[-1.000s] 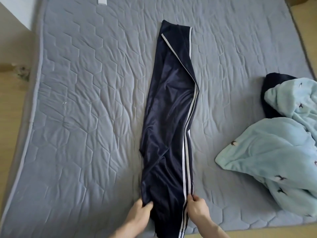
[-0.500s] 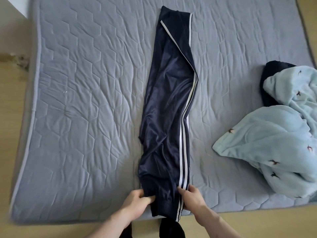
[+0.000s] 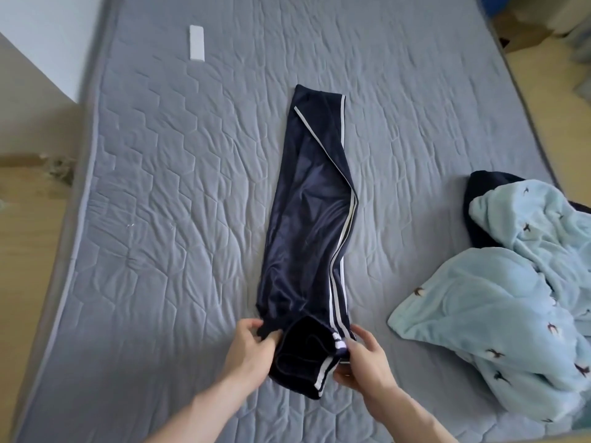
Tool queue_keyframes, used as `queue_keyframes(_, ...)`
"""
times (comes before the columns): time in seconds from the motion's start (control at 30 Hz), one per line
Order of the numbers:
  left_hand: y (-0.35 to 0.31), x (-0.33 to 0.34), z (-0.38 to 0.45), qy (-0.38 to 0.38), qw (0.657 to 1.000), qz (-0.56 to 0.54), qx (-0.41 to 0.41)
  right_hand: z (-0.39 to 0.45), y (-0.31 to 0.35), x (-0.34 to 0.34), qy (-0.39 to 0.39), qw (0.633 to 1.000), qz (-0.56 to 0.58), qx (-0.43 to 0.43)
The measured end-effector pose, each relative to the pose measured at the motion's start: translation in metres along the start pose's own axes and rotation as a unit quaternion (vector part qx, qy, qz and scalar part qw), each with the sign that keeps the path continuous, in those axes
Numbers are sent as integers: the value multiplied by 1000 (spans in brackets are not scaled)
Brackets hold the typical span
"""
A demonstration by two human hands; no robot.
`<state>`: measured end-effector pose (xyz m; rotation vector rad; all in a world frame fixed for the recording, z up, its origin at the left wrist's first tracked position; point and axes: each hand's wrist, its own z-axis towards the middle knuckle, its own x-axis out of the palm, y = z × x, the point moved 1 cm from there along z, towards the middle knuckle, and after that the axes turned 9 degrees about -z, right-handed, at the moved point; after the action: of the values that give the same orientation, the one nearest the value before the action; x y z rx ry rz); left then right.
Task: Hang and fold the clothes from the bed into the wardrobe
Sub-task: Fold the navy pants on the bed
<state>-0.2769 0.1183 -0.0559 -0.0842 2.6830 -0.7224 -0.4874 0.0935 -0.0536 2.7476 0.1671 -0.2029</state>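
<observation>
Navy track pants (image 3: 307,219) with white side stripes lie lengthwise down the middle of the grey quilted bed (image 3: 160,219), folded leg on leg. Their near end is lifted and turned over toward the far end. My left hand (image 3: 252,346) pinches the left edge of that lifted end. On the right edge, my right hand (image 3: 361,359) grips the fabric by the stripes. Both forearms reach in from the bottom of the view.
A light blue fleece garment (image 3: 499,298) with small bird prints is heaped at the bed's right side, with a dark garment (image 3: 479,199) under it. A white rectangular object (image 3: 196,43) lies at the far left of the bed. Wooden floor (image 3: 28,235) borders the bed.
Both hands have lifted the pants' near end off the bed edge and folded it forward, up the bed. The view has pulled back and tilted up.
</observation>
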Motion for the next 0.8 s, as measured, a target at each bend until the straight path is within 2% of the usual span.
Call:
queue_keyframes(0.17,-73,1,20,51,991,-106,56,8,72,-5,-16,999,28,-6)
queue_keyframes(0.27,-121,3,35,78,983,-154,67,15,120,-4,23,994,103,-6)
queue_keyframes(0.4,-173,3,62,89,968,-218,85,30,169,-5,49,992,106,-57)
queue_keyframes(0.47,-181,4,78,52,976,-176,118,40,182,-4,37,990,95,-101)
queue_keyframes(0.5,-180,4,87,19,984,-113,139,47,183,-2,16,990,78,-118)
queue_keyframes(0.57,-165,5,103,-41,987,32,150,64,171,0,-56,988,-19,-140)
queue_keyframes(0.6,-153,5,110,-51,987,70,134,73,160,0,-91,980,-99,-147)
queue_keyframes(0.67,-125,8,122,-39,992,80,88,86,134,2,-118,960,-209,-141)
queue_keyframes(0.8,-85,11,139,-3,997,65,33,113,99,7,-97,966,-220,-93)
